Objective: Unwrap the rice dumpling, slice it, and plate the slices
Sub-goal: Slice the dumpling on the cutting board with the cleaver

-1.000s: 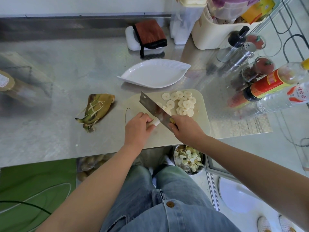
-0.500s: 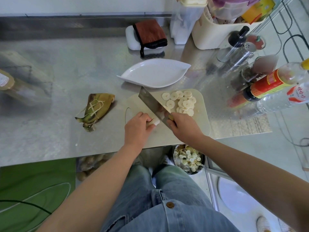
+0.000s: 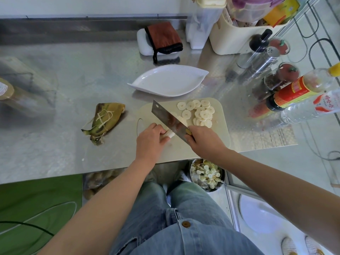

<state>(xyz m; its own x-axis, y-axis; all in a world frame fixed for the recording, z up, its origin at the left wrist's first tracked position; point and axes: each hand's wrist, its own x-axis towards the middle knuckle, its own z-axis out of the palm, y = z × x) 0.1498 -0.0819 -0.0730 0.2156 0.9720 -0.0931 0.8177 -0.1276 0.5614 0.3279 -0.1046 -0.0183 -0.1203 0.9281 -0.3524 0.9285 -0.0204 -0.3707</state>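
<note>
A short white stub of the rice dumpling (image 3: 170, 133) lies on the pale cutting board (image 3: 219, 115), and my left hand (image 3: 150, 140) grips it with curled fingers. My right hand (image 3: 202, 140) holds a cleaver (image 3: 168, 119) by its handle, the blade slanting down just right of the stub. Several round white slices (image 3: 199, 114) are piled on the board's far right part. The empty leaf wrapping (image 3: 104, 121), yellow-green with string, lies on the steel counter to the left. Behind the board sits a white leaf-shaped plate (image 3: 169, 81) with nothing on it.
Bottles and spice jars (image 3: 294, 89) crowd the counter's right side. A brown cloth pouch (image 3: 162, 38) on a white block and a cream storage bin (image 3: 231, 37) stand at the back. Under the counter's front edge is a metal bowl of scraps (image 3: 206, 174).
The cleaver rose slightly and shifted left along the dumpling between cuts. My left hand stayed on the stub, which looks a little shorter.
</note>
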